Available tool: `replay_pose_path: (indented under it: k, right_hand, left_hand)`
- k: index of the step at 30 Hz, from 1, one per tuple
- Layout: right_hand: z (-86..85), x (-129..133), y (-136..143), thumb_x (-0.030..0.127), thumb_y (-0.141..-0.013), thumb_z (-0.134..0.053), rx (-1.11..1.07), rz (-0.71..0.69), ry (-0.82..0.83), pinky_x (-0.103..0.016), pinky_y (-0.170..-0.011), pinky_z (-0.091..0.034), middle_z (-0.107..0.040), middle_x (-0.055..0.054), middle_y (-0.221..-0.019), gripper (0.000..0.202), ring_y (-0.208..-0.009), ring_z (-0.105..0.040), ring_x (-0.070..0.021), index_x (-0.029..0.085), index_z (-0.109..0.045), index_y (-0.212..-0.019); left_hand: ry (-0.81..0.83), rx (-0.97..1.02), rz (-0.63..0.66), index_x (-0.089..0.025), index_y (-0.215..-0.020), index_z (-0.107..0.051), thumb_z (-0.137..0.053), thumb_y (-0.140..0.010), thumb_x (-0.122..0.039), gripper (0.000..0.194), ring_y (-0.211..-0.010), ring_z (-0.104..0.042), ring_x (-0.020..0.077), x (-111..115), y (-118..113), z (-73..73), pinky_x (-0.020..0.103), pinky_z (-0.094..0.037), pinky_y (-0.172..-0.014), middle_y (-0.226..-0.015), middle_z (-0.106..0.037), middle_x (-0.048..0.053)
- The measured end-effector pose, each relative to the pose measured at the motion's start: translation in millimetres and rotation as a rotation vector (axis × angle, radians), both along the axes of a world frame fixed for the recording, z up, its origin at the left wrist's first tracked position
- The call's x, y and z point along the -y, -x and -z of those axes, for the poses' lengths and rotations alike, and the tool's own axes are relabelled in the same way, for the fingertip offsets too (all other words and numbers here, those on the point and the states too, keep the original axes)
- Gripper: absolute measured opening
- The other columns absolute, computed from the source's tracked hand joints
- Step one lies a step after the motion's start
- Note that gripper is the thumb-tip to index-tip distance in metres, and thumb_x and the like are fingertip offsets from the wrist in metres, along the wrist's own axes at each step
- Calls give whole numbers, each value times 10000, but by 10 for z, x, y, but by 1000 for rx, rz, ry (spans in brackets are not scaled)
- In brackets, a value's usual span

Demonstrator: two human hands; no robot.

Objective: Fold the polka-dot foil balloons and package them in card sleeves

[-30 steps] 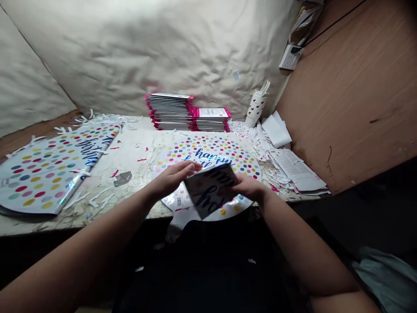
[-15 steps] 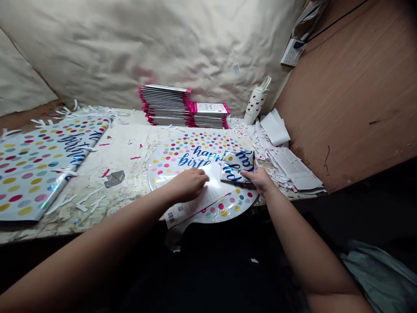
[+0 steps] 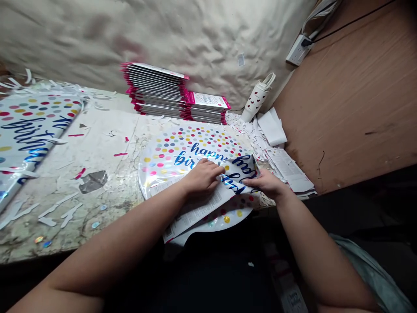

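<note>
A round foil balloon (image 3: 169,150) with coloured dots and blue "happy birthday" lettering lies flat on the table. On top of it rests a printed paper sleeve (image 3: 205,206), slanting towards the table's front edge. My left hand (image 3: 203,176) is closed at the sleeve's right end, its fingertips hiding the sleeve's edge. My right hand (image 3: 269,183) grips a folded foil balloon (image 3: 241,167) by its right side, thumb on top. The folded balloon's left end meets the sleeve by my left fingers; how far it goes inside cannot be made out.
Pink-edged packets (image 3: 156,91) stand in stacks against the back wall. Right of them are a white tumbler (image 3: 256,102) with hearts, paper scraps and a pile of printed sleeves (image 3: 289,171). More dotted foil balloons (image 3: 29,130) lie at left, with white strips (image 3: 65,213) around.
My left hand has moved right to the folded balloon's left end. The folded balloon has tilted and spread slightly in my right hand. The camera view has shifted and turned.
</note>
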State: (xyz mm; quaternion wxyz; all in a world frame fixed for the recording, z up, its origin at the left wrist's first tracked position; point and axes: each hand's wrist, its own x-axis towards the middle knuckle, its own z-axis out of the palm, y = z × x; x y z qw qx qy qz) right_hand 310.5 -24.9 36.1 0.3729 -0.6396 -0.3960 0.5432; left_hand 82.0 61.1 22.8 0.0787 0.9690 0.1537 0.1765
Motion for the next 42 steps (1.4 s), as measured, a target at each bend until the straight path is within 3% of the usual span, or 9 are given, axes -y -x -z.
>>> replay_pose_path:
  k: [5, 10, 14, 20, 24, 27, 31, 36, 42]
  right_hand:
    - [-12, -187, -96, 127, -447, -828, -105, -160, 188, -339, -789, -522, -715, -106, -855, 402, -764, -666, -205, 85, -692, -824]
    - [13, -342, -18, 266, -610, -779, -110, -85, 130, -265, -728, -536, -718, -61, -884, 333, -754, -668, -160, 147, -674, -903]
    - [65, -433, 39, 210, -563, -799, -103, -55, 154, -237, -604, -534, -717, -51, -742, 297, -615, -655, -147, 118, -670, -815]
    - [224, -512, 28, 215, -555, -792, -138, -30, 234, -246, -563, -529, -706, -41, -681, 272, -565, -643, -149, 130, -653, -772]
    - [235, -520, 14, 251, -561, -784, -157, -28, 256, -233, -528, -508, -693, -33, -645, 256, -528, -622, -133, 132, -643, -738]
    - [214, -534, 55, 263, -539, -793, -144, -16, 223, -219, -514, -485, -674, -10, -614, 279, -505, -594, -112, 133, -630, -724]
    - [135, -570, 128, 281, -540, -797, -100, -14, 162, -202, -473, -443, -647, 16, -594, 280, -488, -556, -94, 147, -611, -700]
    - [7, -600, 199, 262, -516, -805, -79, -7, 57, -172, -447, -388, -589, 50, -525, 306, -456, -508, -63, 150, -562, -664]
    - [76, -620, 393, 237, -525, -783, -120, -87, 145, -163, -419, -344, -532, 82, -477, 311, -405, -452, -41, 156, -540, -702]
  left_hand:
    - [-107, -38, 63, -175, -847, -610, -393, -811, -248, 232, -840, -500, 216, 14, -5, 23, 388, -289, -819, -825, -589, 71]
    - [-102, -53, 53, -180, -853, -616, -414, -800, -259, 223, -874, -491, 233, 23, 26, 8, 414, -282, -820, -851, -583, 79]
    - [-54, -59, 47, -175, -827, -598, -423, -797, -251, 193, -884, -501, 237, 28, 34, 6, 436, -292, -853, -863, -582, 82]
    - [118, -160, 1, -158, -946, -576, -444, -774, -219, 225, -1140, -441, 294, 48, 15, 88, 478, -312, -938, -1215, -487, 161]
    - [196, -211, -31, -162, -974, -556, -431, -780, -212, 236, -1221, -373, 324, 68, 15, 90, 547, -279, -962, -1324, -413, 175]
    - [173, -158, -19, -160, -954, -553, -425, -785, -218, 219, -1179, -397, 298, 61, 11, 50, 540, -224, -1000, -1211, -509, 144]
    - [139, -98, -20, -157, -831, -545, -417, -784, -228, 154, -925, -486, 227, 37, -2, 12, 469, -241, -994, -906, -576, 83]
    - [128, -95, -43, -160, -822, -533, -421, -774, -224, 137, -886, -459, 225, 31, -5, 12, 454, -258, -964, -876, -556, 75]
    - [128, -75, -41, -163, -847, -541, -388, -791, -216, 171, -872, -452, 222, 44, 6, -18, 438, -272, -932, -851, -551, 71]
